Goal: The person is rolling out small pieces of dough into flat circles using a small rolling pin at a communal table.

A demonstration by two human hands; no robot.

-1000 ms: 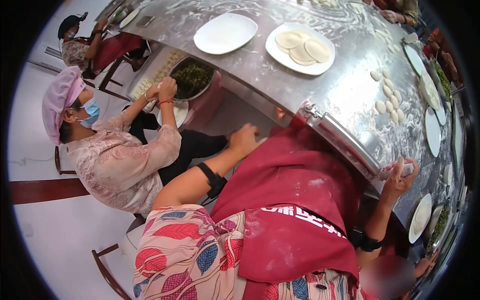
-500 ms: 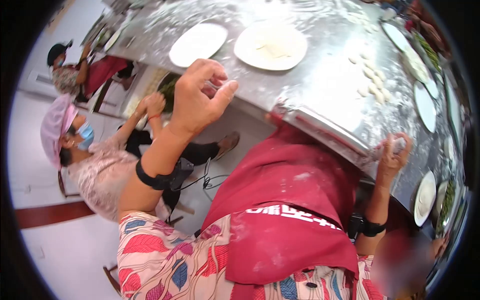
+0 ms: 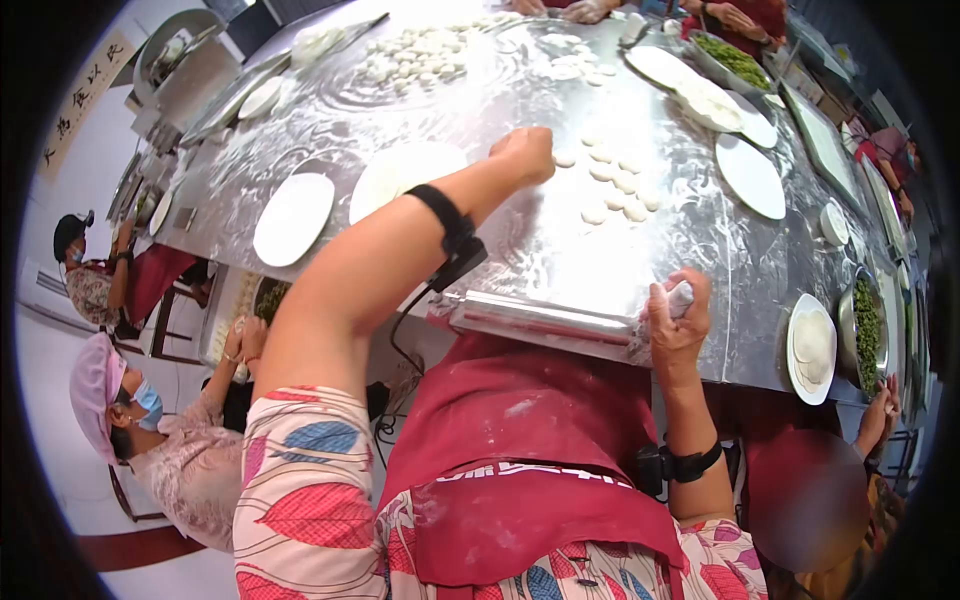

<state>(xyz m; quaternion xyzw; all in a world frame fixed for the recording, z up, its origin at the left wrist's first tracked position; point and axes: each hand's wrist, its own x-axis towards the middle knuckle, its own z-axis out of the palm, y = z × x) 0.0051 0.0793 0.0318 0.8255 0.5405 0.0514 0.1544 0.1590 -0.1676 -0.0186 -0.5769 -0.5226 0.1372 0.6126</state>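
**Small dough pieces [image 3: 602,172] kept apart on a floured steel desk [image 3: 520,235]**

Well to the left of the dough pieces, and nearer the desk's front edge, a white oval plate [image 3: 293,220] is set down; no contents can be made out in the glare. A second white plate [image 3: 425,155] is placed between it and the pieces, partly covered by the left forearm.

Just beside the leftmost pieces, the left hand [image 3: 522,155] is held out with its fingers curled in, nearly closed. Its fingertips are hidden by the back of the hand, so whether anything is gripped cannot be told. The pieces are laid out singly with gaps between most of them, presumably so that they do not join; flour is spread around them, probably against sticking.

On the near side of the pieces, a polished metal bar [image 3: 540,313] is lined up along the desk's edge. By its right end, nearer than the pieces and to their right, the right hand [image 3: 684,328] is partly closed, with a pale, floury object [image 3: 681,298] held between thumb and fingers; what it is cannot be told.

Farther right of the pieces, round wrappers [image 3: 813,340] are stacked on an oval dish [image 3: 812,396], likely to be kept together.
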